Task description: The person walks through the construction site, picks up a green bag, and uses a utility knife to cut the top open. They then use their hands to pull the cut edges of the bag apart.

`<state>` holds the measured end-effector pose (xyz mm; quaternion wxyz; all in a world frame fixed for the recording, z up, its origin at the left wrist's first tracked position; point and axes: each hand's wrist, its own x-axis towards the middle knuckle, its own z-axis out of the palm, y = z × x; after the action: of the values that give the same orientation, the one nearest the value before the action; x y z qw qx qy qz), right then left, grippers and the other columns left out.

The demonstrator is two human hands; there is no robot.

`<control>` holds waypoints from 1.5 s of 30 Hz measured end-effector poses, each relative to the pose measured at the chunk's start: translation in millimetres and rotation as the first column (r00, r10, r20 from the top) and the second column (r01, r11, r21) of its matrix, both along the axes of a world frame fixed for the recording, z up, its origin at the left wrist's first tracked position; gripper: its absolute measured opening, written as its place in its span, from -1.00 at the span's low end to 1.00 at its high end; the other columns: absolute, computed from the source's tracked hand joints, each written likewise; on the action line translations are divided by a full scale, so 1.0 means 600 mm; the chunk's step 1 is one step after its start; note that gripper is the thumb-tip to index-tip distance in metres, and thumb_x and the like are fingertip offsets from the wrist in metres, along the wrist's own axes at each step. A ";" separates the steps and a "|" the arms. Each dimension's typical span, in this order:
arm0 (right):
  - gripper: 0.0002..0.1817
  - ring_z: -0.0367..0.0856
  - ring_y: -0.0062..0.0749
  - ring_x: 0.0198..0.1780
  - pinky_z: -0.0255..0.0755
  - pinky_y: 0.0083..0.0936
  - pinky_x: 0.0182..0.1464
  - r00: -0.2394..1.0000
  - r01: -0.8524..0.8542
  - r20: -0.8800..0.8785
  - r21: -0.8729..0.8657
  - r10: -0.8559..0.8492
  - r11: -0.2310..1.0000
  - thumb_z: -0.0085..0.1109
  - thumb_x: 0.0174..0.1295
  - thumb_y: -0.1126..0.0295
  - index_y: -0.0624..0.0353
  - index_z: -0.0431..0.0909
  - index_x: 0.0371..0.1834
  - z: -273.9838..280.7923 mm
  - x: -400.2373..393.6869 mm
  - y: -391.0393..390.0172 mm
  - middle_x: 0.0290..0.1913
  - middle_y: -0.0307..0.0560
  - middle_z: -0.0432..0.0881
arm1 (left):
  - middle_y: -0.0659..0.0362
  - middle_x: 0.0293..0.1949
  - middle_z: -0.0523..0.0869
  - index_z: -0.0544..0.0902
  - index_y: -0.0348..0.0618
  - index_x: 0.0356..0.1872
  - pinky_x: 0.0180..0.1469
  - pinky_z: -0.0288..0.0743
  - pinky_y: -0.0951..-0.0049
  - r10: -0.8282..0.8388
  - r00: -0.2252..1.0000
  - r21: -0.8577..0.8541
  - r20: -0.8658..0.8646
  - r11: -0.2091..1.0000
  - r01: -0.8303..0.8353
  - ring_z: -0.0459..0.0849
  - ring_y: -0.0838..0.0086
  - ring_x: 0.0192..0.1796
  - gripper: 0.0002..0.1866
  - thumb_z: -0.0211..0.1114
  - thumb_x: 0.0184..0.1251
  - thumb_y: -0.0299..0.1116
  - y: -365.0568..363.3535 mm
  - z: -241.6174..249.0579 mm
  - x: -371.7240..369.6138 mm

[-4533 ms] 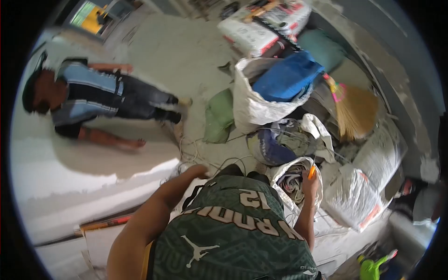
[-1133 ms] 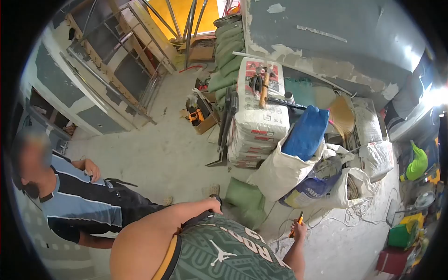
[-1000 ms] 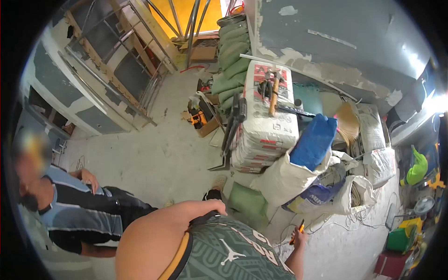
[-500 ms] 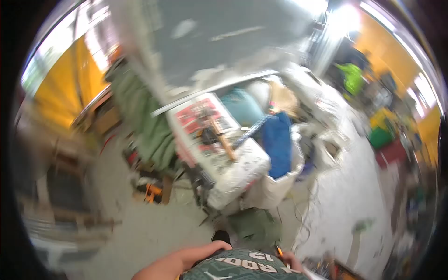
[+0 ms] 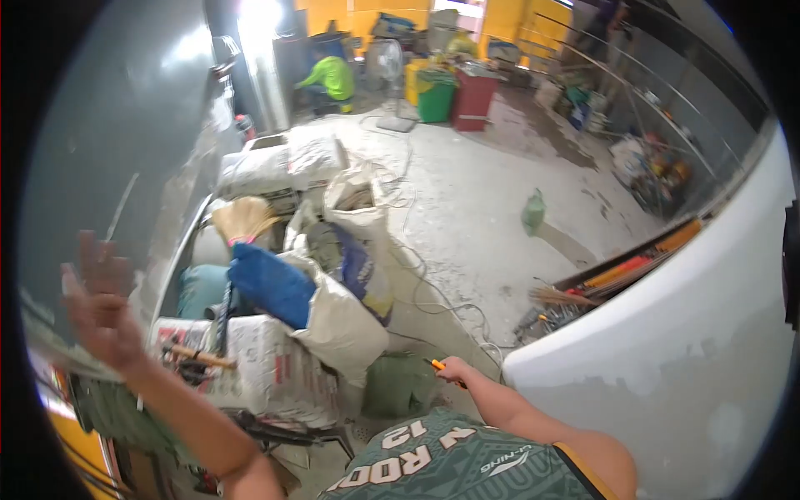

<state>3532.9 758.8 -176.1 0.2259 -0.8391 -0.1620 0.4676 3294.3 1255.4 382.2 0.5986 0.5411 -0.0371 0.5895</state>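
Note:
My left hand [image 5: 98,304] is raised at the left with its fingers spread and nothing in it, blurred, in front of a grey wall [image 5: 100,142]. My right hand [image 5: 455,372] is low by my hip and grips a small orange-handled tool [image 5: 437,364]. Just beyond that hand lie a green sack [image 5: 398,385] and a white sack [image 5: 337,325] with a blue bag [image 5: 271,285] in it. A hammer [image 5: 197,357] rests on stacked cement bags [image 5: 267,375] below my left arm.
A broom [image 5: 242,221], more white sacks [image 5: 283,162] and loose cables [image 5: 433,292] crowd the floor by the wall. A white curved panel [image 5: 683,333] stands at the right. Far back, a person in a bright green top [image 5: 329,77] crouches near a green bin [image 5: 435,92] and a red bin [image 5: 475,92].
My view has swung to the right, away from the person in the striped shirt. My left hand has gone from my hip up into the air. My right hand still holds the orange tool.

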 end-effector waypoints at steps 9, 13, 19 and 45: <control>-0.62 0.73 -0.31 -0.47 0.60 -0.32 -0.38 0.987 0.150 -0.015 -0.311 -0.163 0.938 0.22 0.16 0.07 0.22 0.71 -0.43 -0.093 -0.032 -0.339 -0.49 -0.05 0.72 | -0.07 0.25 0.56 0.19 -0.22 0.50 0.28 0.39 0.21 -0.250 0.741 0.036 -0.623 0.937 0.346 0.48 0.26 0.31 -0.36 -0.13 0.63 0.03 0.162 -0.148 0.037; -0.60 0.72 -0.29 -0.50 0.57 -0.33 -0.37 0.927 0.302 -0.095 -0.386 -0.363 0.872 0.26 0.20 0.01 0.16 0.73 -0.25 -0.139 -0.095 -0.396 -0.51 -0.04 0.72 | 0.02 0.16 0.64 0.68 -0.24 -0.02 0.37 0.31 0.26 -0.092 0.063 -0.037 -0.994 0.804 0.593 0.52 0.29 0.31 -0.71 0.39 0.25 -0.39 -0.266 -0.400 0.114; -0.51 0.71 0.00 -0.04 0.54 -0.14 -0.03 0.986 0.041 -0.147 -0.220 -0.074 0.975 0.21 0.17 -0.01 0.13 0.69 0.00 -0.180 -0.232 -0.292 -0.08 0.15 0.73 | -0.08 0.18 0.64 0.54 -0.31 0.24 0.21 0.50 0.22 0.019 -0.766 -0.463 -0.642 0.787 0.408 0.63 0.14 0.19 -0.11 0.39 0.11 0.30 -0.352 -0.940 -0.073; -0.64 0.63 0.18 0.05 0.50 -0.05 0.06 0.824 0.564 0.205 -0.367 -0.528 0.739 0.17 0.23 0.19 0.23 0.63 -0.05 -0.721 -0.098 0.020 -0.06 0.23 0.69 | -0.25 0.22 0.42 0.02 -0.45 0.47 0.21 0.46 -0.04 0.208 -0.931 -0.252 -0.300 0.924 0.287 0.50 -0.09 0.23 0.28 0.57 -0.11 0.15 -0.452 -1.177 -0.199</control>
<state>3474.0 770.6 -608.5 0.1634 -0.8971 0.1837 0.3670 3175.1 984.1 -324.2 0.1349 0.7165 0.4217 -0.5390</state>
